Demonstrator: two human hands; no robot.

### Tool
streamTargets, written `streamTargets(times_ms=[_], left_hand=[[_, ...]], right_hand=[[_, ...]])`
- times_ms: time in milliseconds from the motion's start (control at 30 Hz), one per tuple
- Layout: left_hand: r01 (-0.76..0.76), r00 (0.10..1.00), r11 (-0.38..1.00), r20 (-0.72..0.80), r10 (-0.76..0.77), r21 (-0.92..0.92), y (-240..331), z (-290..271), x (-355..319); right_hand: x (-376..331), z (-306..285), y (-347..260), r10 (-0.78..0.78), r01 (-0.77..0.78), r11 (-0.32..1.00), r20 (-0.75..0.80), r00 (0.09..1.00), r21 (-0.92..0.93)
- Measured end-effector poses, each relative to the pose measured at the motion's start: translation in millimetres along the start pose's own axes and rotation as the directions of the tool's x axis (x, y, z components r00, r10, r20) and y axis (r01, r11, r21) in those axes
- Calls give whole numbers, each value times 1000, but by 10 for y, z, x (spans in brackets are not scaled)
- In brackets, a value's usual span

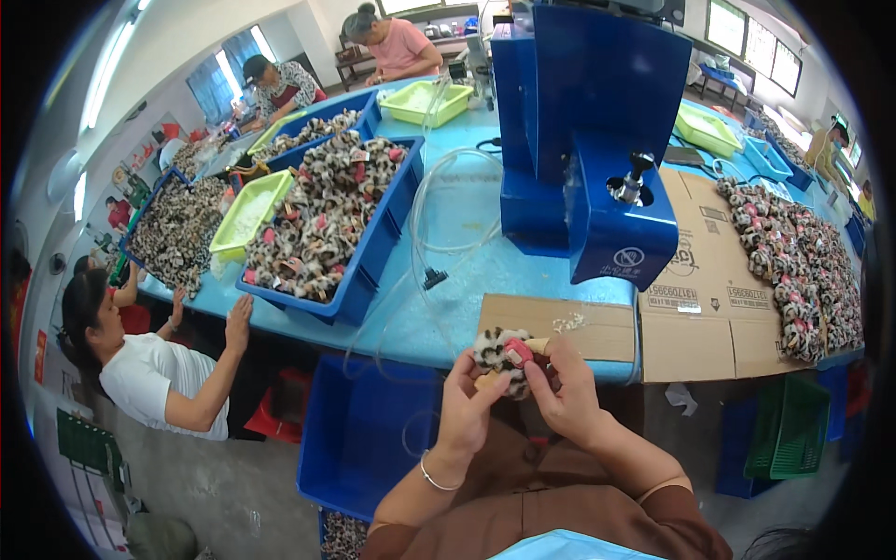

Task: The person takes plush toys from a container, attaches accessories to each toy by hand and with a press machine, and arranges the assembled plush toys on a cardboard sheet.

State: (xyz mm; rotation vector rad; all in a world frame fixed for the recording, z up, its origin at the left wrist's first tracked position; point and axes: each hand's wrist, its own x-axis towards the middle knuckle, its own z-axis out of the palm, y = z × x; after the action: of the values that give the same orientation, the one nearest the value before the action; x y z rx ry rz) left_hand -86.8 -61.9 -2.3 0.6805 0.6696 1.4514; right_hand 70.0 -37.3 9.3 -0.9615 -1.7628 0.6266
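Close in front of my body I hold a small plush piece (492, 353) with white, black and brown spotted fur, a pink patch and tan parts. My left hand (469, 408) grips it from the left, thumb against its lower tan part. On the other side my right hand (567, 394) pinches it near the pink patch. The undersides of both hands' grip are hidden. Just beyond my fingers lies a cardboard sheet (611, 329) at the table edge, with a few small white bits (568, 323) on it.
A blue machine (588, 121) stands ahead on the blue table (457, 215). At left, a blue crate (373, 271) holds many plush pieces; rows of them (793, 271) cover cardboard at right. An empty-looking blue bin (366, 429) sits below the table edge. A co-worker (163, 359) is at the left.
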Motion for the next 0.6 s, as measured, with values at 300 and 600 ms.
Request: streamTargets(times_ms=[300, 600], left_hand=[[34, 993, 928, 89, -72, 370, -362, 142, -73], [-29, 920, 849, 346, -184, 528, 70, 777, -217]], right_hand=[[-214, -364, 21, 186, -186, 982, 20, 982, -20], [-515, -555, 134, -138, 114, 982, 155, 978, 151]])
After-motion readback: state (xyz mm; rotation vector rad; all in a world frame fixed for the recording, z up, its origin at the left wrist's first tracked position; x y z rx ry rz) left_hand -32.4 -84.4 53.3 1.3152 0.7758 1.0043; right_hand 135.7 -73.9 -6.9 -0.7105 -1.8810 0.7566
